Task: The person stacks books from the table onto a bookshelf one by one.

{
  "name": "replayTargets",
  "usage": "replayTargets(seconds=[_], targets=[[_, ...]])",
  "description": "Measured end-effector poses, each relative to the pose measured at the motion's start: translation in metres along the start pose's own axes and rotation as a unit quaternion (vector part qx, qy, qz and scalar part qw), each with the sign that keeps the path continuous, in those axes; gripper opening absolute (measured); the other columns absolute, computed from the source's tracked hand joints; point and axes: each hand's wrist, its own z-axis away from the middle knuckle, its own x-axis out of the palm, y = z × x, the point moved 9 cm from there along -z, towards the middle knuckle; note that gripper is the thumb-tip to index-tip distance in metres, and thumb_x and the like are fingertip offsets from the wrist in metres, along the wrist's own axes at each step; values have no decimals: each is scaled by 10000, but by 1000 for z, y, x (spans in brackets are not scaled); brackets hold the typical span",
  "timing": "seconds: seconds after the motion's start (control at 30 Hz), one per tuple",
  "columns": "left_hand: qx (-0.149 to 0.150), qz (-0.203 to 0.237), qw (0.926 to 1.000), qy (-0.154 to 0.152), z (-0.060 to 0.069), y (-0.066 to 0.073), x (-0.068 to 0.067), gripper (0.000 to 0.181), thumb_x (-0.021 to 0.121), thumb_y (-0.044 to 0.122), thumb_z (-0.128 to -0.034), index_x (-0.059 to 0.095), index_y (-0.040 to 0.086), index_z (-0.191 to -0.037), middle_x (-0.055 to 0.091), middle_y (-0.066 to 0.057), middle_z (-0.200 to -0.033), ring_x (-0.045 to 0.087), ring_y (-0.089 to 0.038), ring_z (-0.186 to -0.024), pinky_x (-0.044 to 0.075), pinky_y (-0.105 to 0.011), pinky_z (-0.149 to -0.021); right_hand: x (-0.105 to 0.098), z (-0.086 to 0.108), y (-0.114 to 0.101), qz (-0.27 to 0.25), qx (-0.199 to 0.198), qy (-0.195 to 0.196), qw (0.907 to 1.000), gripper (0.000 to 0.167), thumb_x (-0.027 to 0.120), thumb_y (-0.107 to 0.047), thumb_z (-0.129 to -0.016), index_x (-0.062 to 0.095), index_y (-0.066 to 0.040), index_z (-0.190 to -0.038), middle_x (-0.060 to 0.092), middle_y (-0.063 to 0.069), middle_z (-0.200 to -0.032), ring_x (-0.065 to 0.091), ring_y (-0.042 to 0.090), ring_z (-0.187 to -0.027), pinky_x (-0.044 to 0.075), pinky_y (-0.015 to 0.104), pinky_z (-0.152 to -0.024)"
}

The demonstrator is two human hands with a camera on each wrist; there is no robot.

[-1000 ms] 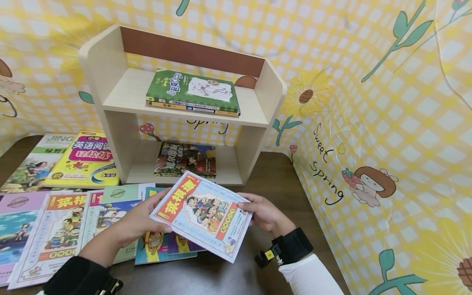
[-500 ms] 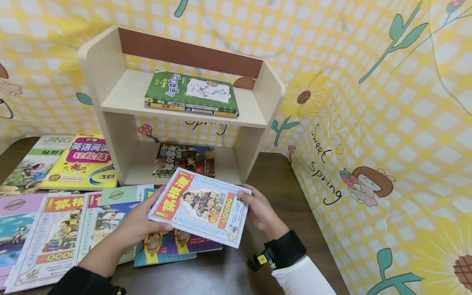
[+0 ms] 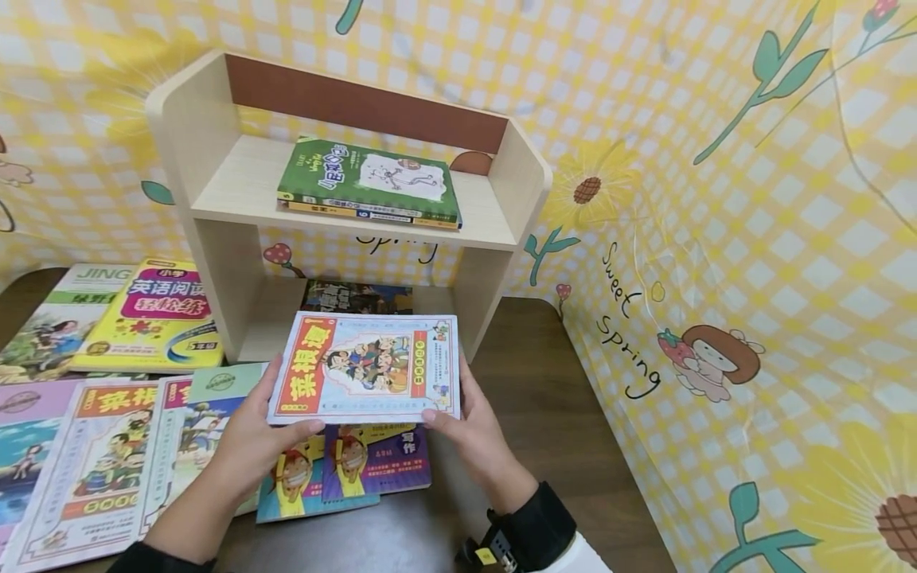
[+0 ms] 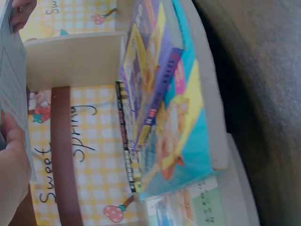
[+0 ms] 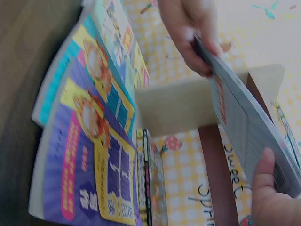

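A light blue book (image 3: 372, 370) with a red title band and a cartoon group on its cover is held level between my two hands. My left hand (image 3: 252, 438) grips its left end, thumb on the near edge. The right hand (image 3: 487, 442) pinches the right end, its thumb (image 3: 440, 423) over the front corner. In the right wrist view the book (image 5: 244, 120) shows its edge and pale underside. Behind it stands the wooden shelf (image 3: 494, 294), where a dark-covered book (image 3: 358, 297) lies on the lower board, partly hidden. A green book (image 3: 368, 179) tops the stack on the upper board.
Below my hands lie a purple book (image 3: 376, 465) and a turquoise book (image 3: 286, 485), overlapping. Several more books spread leftward, among them a yellow one (image 3: 146, 318) beside the shelf. Brown tabletop (image 3: 559, 414) shows on the right; a patterned cloth (image 3: 716, 239) rises behind it.
The light blue book has turned from slanted to nearly straight and moved up toward the lower shelf, covering more of the dark book. The right hand has shifted to its near right corner.
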Motion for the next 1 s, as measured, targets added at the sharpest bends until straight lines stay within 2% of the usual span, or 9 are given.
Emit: replayTargets(seconds=[0.13,0.3,0.47,0.53,0.6,0.67,0.83,1.0], targets=[[67,-112,9998,176,4,7,-4,1074,728,318,-860,-101,259,-1541,189,-155,-1591,317,-412,-1382,470,-352,-967,9,4,-4,69,-394,-95,9992,1034,688,15,-859,-25,-255,-1558,188,49,-1599,472,285,-1303,439,333,-1017],[194,-219,9991,301,10,21,-8,1073,726,315,-861,-108,284,-1536,234,-165,-1575,360,-421,-1355,500,-310,-918,11,4,-12,515,-770,-50,9957,1039,689,-5,-867,-49,-263,-1552,119,19,-1610,439,289,-1329,438,338,-1019],[637,-453,9957,491,17,43,-11,1075,720,288,-871,-128,278,-1530,206,-162,-1583,370,-427,-1344,456,-436,-982,14,3,-28,918,-1247,-48,9879,951,630,-2,-909,-28,-236,-1555,181,37,-1591,491,287,-1282,466,359,-993],[856,-487,9936,559,18,54,-12,1077,725,251,-870,-123,279,-1533,219,-184,-1573,412,-431,-1310,444,-500,-966,15,2,-35,1024,-1398,-10,9849,939,624,-9,-915,-26,-231,-1556,196,46,-1586,506,285,-1266,475,360,-984],[1073,-475,9912,612,18,66,-14,1079,732,196,-864,-104,276,-1540,255,-216,-1549,459,-440,-1264,467,-487,-931,14,1,-42,1101,-1499,34,9825,932,624,-25,-919,-26,-226,-1556,200,53,-1584,508,277,-1260,480,352,-979],[1214,-494,9892,653,17,75,-16,1079,737,164,-857,-87,268,-1546,305,-245,-1515,505,-446,-1212,499,-454,-867,14,-2,-47,1125,-1568,46,9812,931,617,-25,-923,-39,-215,-1556,197,62,-1585,504,282,-1259,482,348,-978],[1567,-458,9848,601,11,99,-19,1059,731,134,-860,-59,252,-1555,335,-245,-1495,532,-433,-1188,529,-376,-825,13,-9,-63,1238,-1759,92,9765,937,613,-7,-920,-47,-204,-1555,195,59,-1584,499,277,-1257,477,333,-982],[1958,-486,9779,556,2,136,-28,1029,729,160,-868,-24,311,-1553,407,-191,-1460,576,-357,-1142,516,-180,-799,13,-24,-92,1416,-2017,98,9691,919,605,27,-911,5,-229,-1558,281,16,-1550,529,275,-1224,478,357,-982]])
